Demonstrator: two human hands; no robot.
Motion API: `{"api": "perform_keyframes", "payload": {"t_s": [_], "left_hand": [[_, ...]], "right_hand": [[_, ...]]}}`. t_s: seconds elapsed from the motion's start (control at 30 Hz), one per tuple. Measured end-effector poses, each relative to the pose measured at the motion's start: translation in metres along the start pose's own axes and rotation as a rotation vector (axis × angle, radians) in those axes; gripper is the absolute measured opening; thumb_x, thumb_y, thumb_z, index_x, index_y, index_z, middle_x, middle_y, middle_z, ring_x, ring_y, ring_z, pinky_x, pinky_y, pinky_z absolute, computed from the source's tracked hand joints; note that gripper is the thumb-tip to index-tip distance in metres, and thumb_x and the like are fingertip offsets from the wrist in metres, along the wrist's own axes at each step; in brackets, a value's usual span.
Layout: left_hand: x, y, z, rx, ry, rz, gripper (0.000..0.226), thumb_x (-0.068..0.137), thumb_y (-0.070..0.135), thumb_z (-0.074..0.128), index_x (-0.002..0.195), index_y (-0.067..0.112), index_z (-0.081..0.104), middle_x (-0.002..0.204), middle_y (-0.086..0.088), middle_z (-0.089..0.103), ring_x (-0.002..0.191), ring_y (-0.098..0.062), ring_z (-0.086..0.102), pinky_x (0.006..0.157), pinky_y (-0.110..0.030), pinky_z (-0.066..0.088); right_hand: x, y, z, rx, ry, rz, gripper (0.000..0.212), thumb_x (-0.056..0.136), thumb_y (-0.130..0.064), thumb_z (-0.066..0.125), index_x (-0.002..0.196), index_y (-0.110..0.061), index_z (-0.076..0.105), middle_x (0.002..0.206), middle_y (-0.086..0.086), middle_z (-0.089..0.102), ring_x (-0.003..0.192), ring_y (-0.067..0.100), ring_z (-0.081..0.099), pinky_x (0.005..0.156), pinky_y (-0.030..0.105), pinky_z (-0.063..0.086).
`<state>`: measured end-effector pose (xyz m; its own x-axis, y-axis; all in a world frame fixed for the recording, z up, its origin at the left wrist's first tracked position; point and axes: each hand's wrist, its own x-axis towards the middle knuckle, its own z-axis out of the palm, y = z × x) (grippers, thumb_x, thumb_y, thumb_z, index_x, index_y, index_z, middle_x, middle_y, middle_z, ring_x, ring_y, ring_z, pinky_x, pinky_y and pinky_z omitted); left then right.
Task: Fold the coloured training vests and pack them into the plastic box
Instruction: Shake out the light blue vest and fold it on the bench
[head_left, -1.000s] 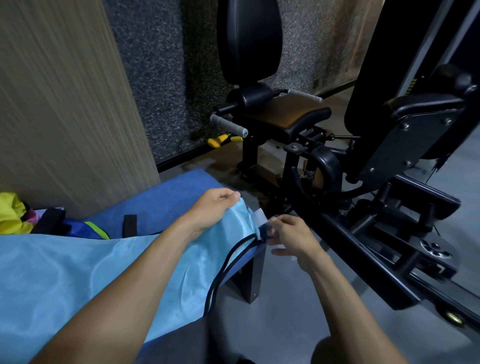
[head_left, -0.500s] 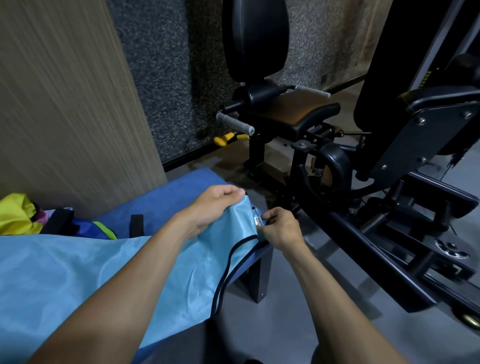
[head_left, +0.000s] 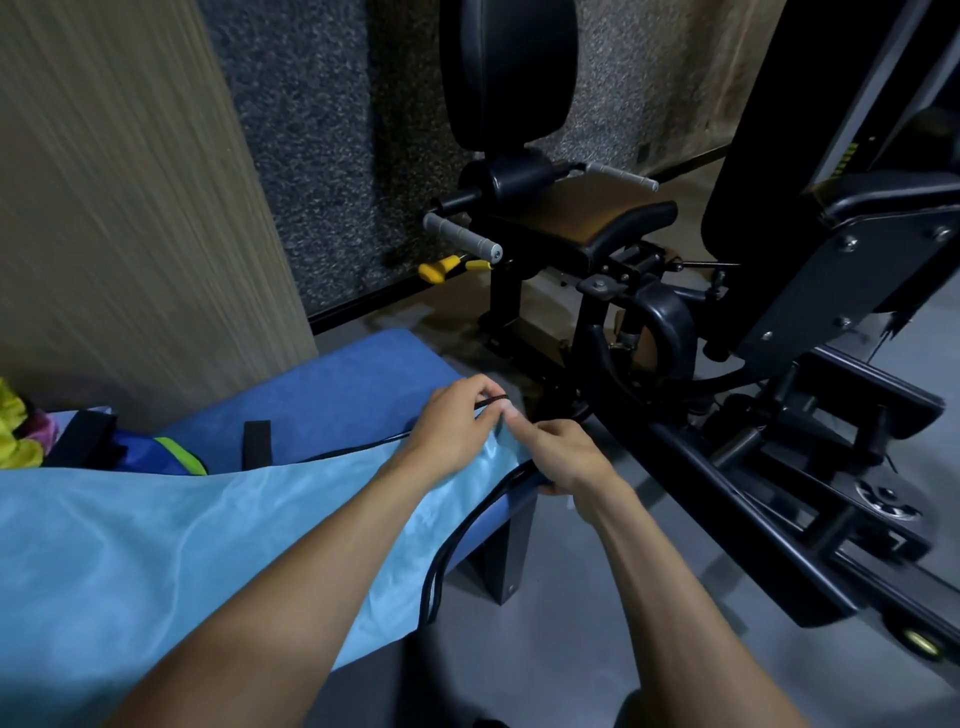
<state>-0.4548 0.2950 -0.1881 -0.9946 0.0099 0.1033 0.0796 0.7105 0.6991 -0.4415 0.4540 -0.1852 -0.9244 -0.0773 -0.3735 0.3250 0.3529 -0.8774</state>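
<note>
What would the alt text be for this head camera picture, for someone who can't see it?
A person's left hand pinches the black-trimmed corner of a light blue vest spread over a blue padded bench, while the right hand grips its edge at the bench end. Black gym machines stand behind.

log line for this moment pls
step: folding | left hand: pinches black trim at vest corner | right hand: grips vest edge | vest: on blue bench | box: unseen
</note>
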Motion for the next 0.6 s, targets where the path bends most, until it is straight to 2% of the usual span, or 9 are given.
{"api": "perform_keyframes", "payload": {"t_s": [0.07, 0.13, 0.2, 0.33, 0.43, 0.53, 0.6], "left_hand": [[-0.004, -0.001, -0.006, 0.074, -0.031, 0.035, 0.021, 0.103, 0.033, 0.053, 0.120, 0.028, 0.064, 0.118, 0.009, 0.058, 0.115, -0.014, 0.052, 0.098, -0.038, 0.048], [-0.017, -0.001, -0.019, 0.144, 0.000, 0.084, 0.030, 0.105, 0.032, 0.047, 0.133, 0.027, 0.058, 0.130, 0.012, 0.048, 0.122, -0.013, 0.042, 0.104, -0.037, 0.043], [-0.043, -0.003, -0.039, 0.188, 0.050, 0.154, 0.030, 0.106, 0.033, 0.046, 0.134, 0.027, 0.056, 0.131, 0.016, 0.045, 0.121, -0.010, 0.039, 0.101, -0.033, 0.043], [-0.118, -0.031, -0.080, 0.402, 0.023, 0.231, 0.028, 0.103, 0.041, 0.045, 0.124, 0.030, 0.059, 0.124, 0.020, 0.047, 0.113, -0.008, 0.045, 0.095, -0.025, 0.042], [-0.167, -0.065, -0.112, 0.566, 0.014, 0.176, 0.034, 0.101, 0.047, 0.040, 0.122, 0.032, 0.061, 0.124, 0.019, 0.052, 0.115, -0.010, 0.052, 0.096, -0.029, 0.045], [-0.200, -0.089, -0.144, 0.711, 0.059, 0.093, 0.040, 0.099, 0.049, 0.040, 0.123, 0.029, 0.066, 0.127, 0.012, 0.059, 0.117, -0.017, 0.057, 0.095, -0.035, 0.048], [-0.214, -0.097, -0.158, 0.756, 0.096, 0.045, 0.045, 0.098, 0.051, 0.041, 0.126, 0.027, 0.067, 0.131, 0.006, 0.061, 0.120, -0.020, 0.057, 0.097, -0.037, 0.049]], "right_hand": [[0.003, 0.003, 0.002, -0.043, 0.017, -0.052, 0.048, 0.088, -0.054, 0.068, 0.071, -0.016, 0.046, 0.062, -0.001, 0.038, 0.062, 0.017, 0.039, 0.062, 0.034, 0.037], [0.006, 0.005, 0.004, -0.085, 0.087, -0.052, 0.042, 0.088, -0.039, 0.069, 0.068, -0.007, 0.052, 0.058, -0.002, 0.043, 0.060, 0.018, 0.043, 0.060, 0.034, 0.039], [0.006, 0.003, 0.007, -0.138, 0.150, -0.063, 0.038, 0.089, -0.035, 0.065, 0.081, 0.002, 0.062, 0.065, 0.001, 0.054, 0.063, 0.019, 0.050, 0.059, 0.032, 0.039], [0.007, -0.004, 0.011, -0.193, 0.182, -0.149, 0.039, 0.092, -0.042, 0.064, 0.085, -0.003, 0.066, 0.071, 0.001, 0.060, 0.069, 0.018, 0.056, 0.057, 0.032, 0.038], [0.007, -0.004, 0.017, -0.216, 0.187, -0.170, 0.039, 0.090, -0.046, 0.069, 0.083, -0.008, 0.069, 0.077, 0.004, 0.068, 0.076, 0.022, 0.064, 0.060, 0.034, 0.043], [0.009, -0.004, 0.020, -0.155, 0.230, -0.189, 0.031, 0.086, -0.042, 0.071, 0.076, -0.012, 0.069, 0.072, 0.006, 0.068, 0.073, 0.028, 0.066, 0.066, 0.043, 0.052], [0.007, -0.012, 0.017, -0.098, 0.239, -0.198, 0.025, 0.087, -0.035, 0.073, 0.081, -0.011, 0.071, 0.076, 0.008, 0.070, 0.073, 0.029, 0.067, 0.070, 0.045, 0.055]]}}
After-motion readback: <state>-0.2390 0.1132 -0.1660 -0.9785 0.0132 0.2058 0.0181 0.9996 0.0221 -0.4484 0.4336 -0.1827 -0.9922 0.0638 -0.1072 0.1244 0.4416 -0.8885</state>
